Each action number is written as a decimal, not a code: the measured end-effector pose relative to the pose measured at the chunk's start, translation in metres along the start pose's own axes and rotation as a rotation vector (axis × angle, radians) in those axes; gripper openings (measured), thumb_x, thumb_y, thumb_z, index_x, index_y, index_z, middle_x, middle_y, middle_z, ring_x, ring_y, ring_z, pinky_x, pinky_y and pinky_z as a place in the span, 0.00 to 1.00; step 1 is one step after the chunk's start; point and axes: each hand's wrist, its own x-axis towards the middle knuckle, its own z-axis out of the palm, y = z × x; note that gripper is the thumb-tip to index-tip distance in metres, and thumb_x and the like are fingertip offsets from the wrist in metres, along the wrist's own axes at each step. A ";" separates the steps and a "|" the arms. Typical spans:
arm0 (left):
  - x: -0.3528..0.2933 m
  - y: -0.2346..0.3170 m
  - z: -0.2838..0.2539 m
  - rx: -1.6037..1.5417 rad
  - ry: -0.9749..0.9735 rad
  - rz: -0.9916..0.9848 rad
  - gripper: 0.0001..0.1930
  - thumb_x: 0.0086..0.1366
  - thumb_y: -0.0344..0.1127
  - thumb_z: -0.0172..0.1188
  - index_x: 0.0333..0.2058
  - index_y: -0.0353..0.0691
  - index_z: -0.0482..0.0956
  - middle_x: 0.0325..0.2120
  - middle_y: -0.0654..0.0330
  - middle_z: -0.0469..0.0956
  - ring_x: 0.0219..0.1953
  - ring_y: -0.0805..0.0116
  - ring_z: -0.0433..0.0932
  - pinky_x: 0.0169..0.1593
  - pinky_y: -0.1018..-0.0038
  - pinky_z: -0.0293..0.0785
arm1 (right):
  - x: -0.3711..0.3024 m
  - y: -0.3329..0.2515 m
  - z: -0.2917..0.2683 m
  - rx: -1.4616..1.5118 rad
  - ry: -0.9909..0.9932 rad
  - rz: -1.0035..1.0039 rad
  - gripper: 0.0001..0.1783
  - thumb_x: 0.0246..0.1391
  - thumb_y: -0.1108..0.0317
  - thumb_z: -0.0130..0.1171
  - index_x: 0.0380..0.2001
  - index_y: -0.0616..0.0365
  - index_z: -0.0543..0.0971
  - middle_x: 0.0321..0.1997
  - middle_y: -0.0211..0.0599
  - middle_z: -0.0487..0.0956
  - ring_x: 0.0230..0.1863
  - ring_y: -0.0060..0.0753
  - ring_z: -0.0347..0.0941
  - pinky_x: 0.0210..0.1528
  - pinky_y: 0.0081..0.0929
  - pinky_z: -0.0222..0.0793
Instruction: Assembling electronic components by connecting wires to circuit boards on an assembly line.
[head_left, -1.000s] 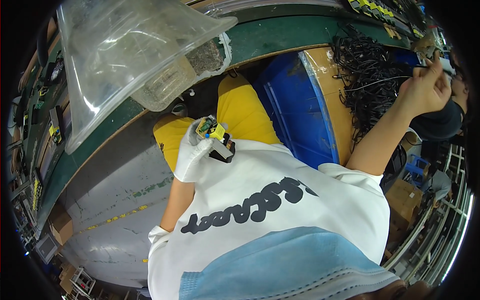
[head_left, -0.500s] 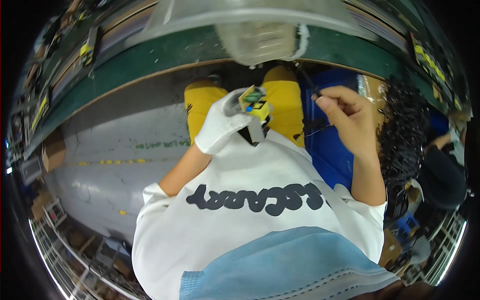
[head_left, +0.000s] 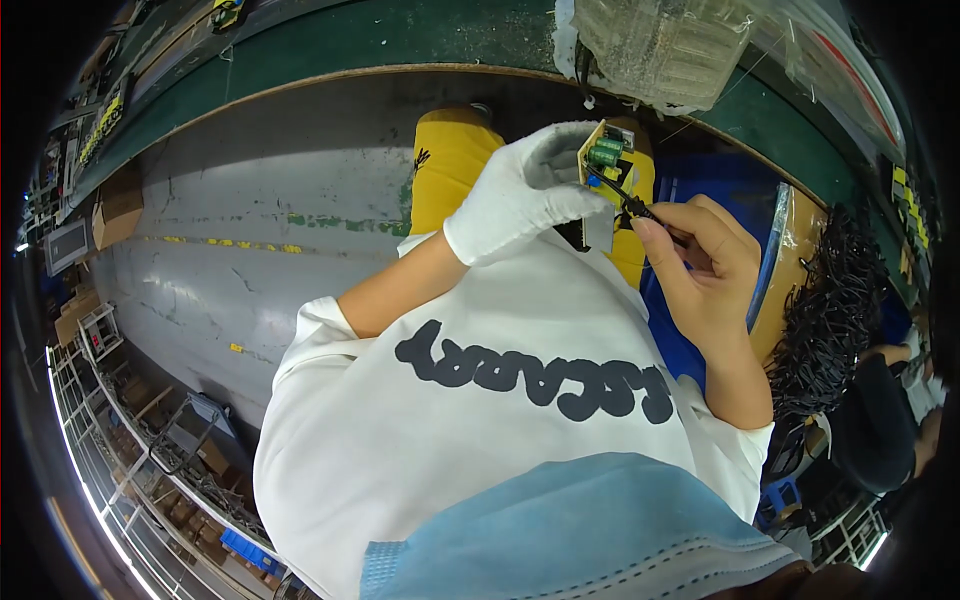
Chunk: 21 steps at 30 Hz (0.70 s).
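Note:
My left hand [head_left: 530, 185], in a white glove, is closed around a small circuit board [head_left: 606, 152] held above my lap. Green cylindrical parts, a blue part and a yellow part show on the board's face. Bare, my right hand [head_left: 705, 245] pinches a black cable [head_left: 636, 207] by its thicker sleeve between thumb and fingertips. The cable's thin end reaches the board's face beside the blue part; whether it is fixed there I cannot tell. A dark and a grey piece hang below the board, partly hidden by the glove.
A green bench [head_left: 400, 38] runs across the far side, with a translucent plastic container [head_left: 665, 50] at its edge. On the right are a blue bin [head_left: 735, 185], a cardboard sheet [head_left: 795, 240] and a heap of black cables [head_left: 830, 320]. Another person [head_left: 880, 430] sits at far right.
The board and my left hand have moved right, toward my right hand. The cable end has come from beyond the board onto its face. The whole view has turned slightly.

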 end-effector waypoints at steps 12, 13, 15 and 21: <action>-0.001 0.000 0.002 -0.017 0.012 0.028 0.32 0.55 0.25 0.67 0.58 0.31 0.64 0.49 0.56 0.73 0.51 0.69 0.73 0.53 0.73 0.74 | -0.001 0.002 0.004 -0.129 0.053 -0.096 0.07 0.44 0.77 0.69 0.28 0.66 0.80 0.20 0.32 0.73 0.17 0.18 0.63 0.18 0.16 0.55; -0.001 -0.002 0.002 0.015 0.040 0.038 0.34 0.54 0.28 0.69 0.58 0.31 0.64 0.49 0.56 0.73 0.49 0.69 0.74 0.52 0.73 0.74 | -0.001 0.003 0.005 -0.143 0.063 -0.110 0.07 0.44 0.78 0.69 0.28 0.65 0.80 0.20 0.32 0.73 0.16 0.18 0.63 0.18 0.16 0.55; -0.001 -0.005 0.003 0.078 0.095 0.058 0.38 0.52 0.35 0.72 0.58 0.30 0.63 0.48 0.56 0.74 0.47 0.68 0.76 0.51 0.72 0.74 | -0.001 0.006 0.007 -0.158 0.073 -0.123 0.07 0.44 0.78 0.69 0.28 0.65 0.80 0.20 0.32 0.74 0.16 0.18 0.63 0.18 0.16 0.55; -0.003 -0.003 0.001 0.101 0.055 -0.004 0.30 0.56 0.26 0.67 0.56 0.32 0.64 0.48 0.58 0.72 0.48 0.71 0.74 0.52 0.75 0.73 | 0.000 0.009 0.008 -0.128 0.122 -0.094 0.07 0.44 0.77 0.69 0.28 0.65 0.80 0.19 0.32 0.73 0.16 0.19 0.63 0.18 0.16 0.56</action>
